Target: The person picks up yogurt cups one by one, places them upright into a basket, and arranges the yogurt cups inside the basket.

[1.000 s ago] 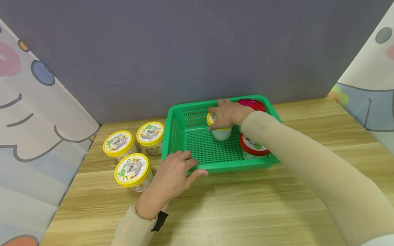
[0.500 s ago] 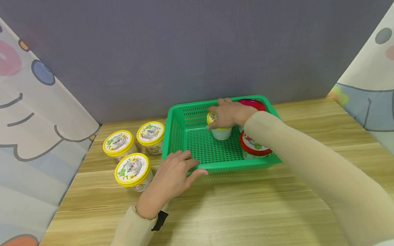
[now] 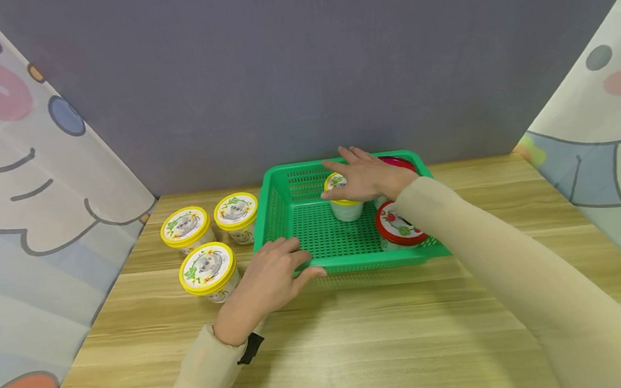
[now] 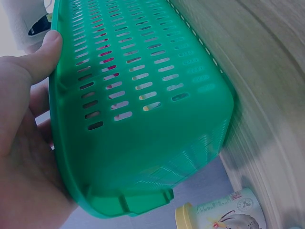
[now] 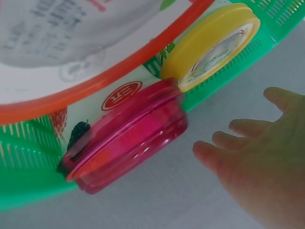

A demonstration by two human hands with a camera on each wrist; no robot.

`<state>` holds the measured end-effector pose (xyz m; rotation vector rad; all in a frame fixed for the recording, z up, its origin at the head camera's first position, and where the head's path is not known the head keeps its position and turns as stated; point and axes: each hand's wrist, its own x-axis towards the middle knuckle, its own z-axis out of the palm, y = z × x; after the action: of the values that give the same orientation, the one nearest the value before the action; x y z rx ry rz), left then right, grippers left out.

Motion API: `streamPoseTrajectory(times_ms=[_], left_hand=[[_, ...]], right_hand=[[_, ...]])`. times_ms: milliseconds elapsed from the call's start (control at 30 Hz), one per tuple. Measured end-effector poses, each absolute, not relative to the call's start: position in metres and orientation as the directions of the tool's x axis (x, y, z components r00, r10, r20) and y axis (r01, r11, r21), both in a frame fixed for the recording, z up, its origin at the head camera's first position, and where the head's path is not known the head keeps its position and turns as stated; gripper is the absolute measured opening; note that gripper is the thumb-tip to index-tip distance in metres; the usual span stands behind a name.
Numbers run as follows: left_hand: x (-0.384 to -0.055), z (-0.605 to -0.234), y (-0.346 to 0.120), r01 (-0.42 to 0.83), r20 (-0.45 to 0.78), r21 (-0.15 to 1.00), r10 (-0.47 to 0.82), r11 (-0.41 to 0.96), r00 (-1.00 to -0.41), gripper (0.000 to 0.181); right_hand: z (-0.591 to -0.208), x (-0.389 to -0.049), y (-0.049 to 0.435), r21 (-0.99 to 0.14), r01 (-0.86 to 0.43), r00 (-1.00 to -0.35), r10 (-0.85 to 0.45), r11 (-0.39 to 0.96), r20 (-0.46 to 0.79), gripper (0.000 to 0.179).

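My left hand [image 3: 269,278] holds the near left rim of a green plastic basket [image 3: 377,260]; in the left wrist view the thumb lies outside the rim and the fingers behind it. Inside the basket a white tub with a yellow lid [image 3: 348,211] stands upright. Over it hovers my right hand [image 3: 367,178], fingers spread; the right wrist view has them apart from the tub's yellow lid [image 5: 217,45]. Beside that tub are a red-lidded tub [image 3: 400,224] and one with a clear magenta lid [image 5: 138,138], partly hidden by the right arm in the head view.
Left of the basket, three yellow-lidded tubs, one at the back left [image 3: 184,225], one nearer the basket [image 3: 236,211] and one in front [image 3: 208,269], stand on the wooden table [image 3: 357,350]. A grey panel [image 3: 300,71] rises behind the basket.
My right hand has let go of the yellow-lidded tub, its fingers spreading and lifting slightly. That tub stays in the basket. The left hand keeps its place on the rim.
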<state>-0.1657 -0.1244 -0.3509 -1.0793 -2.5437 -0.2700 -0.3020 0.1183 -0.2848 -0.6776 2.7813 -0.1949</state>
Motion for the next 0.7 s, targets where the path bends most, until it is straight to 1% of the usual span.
streamPoseTrajectory(times_ms=[233, 567, 700], left_hand=[[-0.166, -0.353, -0.125, 0.73, 0.411, 0.041, 0.654, 0.683, -0.635, 0.031], [-0.166, -0.351, -0.125, 0.723, 0.395, 0.052, 0.651, 0.689, -0.648, 0.032], [-0.166, -0.351, -0.125, 0.725, 0.396, 0.059, 0.651, 0.686, -0.647, 0.032]], right_hand=[[-0.281, -0.295, 0.127, -0.223, -0.429, -0.855, -0.473, 0.876, -0.212, 0.088], [-0.273, -0.277, 0.139, -0.236, -0.467, -0.843, -0.51, 0.852, -0.172, 0.088], [-0.27, -0.269, 0.146, -0.24, -0.461, -0.852, -0.502, 0.855, -0.152, 0.086]])
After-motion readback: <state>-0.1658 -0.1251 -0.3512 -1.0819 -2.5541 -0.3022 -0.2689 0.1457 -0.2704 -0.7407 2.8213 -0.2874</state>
